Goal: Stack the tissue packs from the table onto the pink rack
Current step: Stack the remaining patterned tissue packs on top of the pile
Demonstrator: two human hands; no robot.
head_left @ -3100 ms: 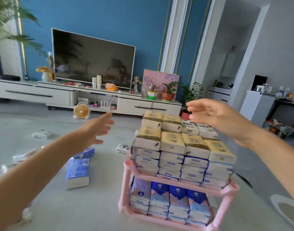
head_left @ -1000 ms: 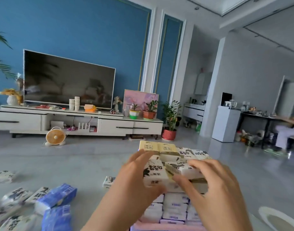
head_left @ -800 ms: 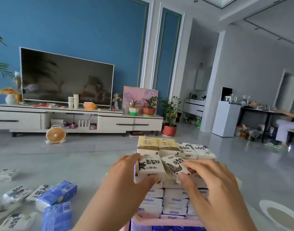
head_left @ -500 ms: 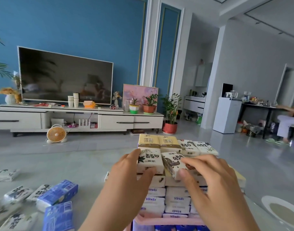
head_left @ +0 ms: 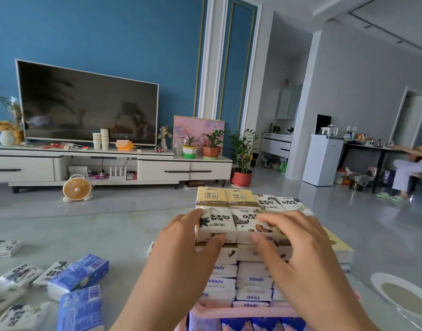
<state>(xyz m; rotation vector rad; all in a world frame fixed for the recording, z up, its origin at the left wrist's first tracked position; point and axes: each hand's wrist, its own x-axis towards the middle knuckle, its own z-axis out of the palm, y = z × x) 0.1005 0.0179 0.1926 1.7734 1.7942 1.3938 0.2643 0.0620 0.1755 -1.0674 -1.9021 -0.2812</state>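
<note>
Hands: left hand (head_left: pixel 181 254), right hand (head_left: pixel 298 254) | pressing white packs (head_left: pixel 234 225) | pink rack (head_left: pixel 241 312)

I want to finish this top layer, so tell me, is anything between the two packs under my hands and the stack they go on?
Nothing visible. The left hand and right hand already press two white packs onto the stack, in front of the yellow packs, above the pink rack.

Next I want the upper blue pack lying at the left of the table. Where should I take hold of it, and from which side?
Grip the blue pack across its short width, on its two long side faces, coming down from above with the left hand. It lies flat but skewed, resting partly on the blue pack nearer the camera, so its top and long sides look free. It is soft, so pinch lightly.
</note>
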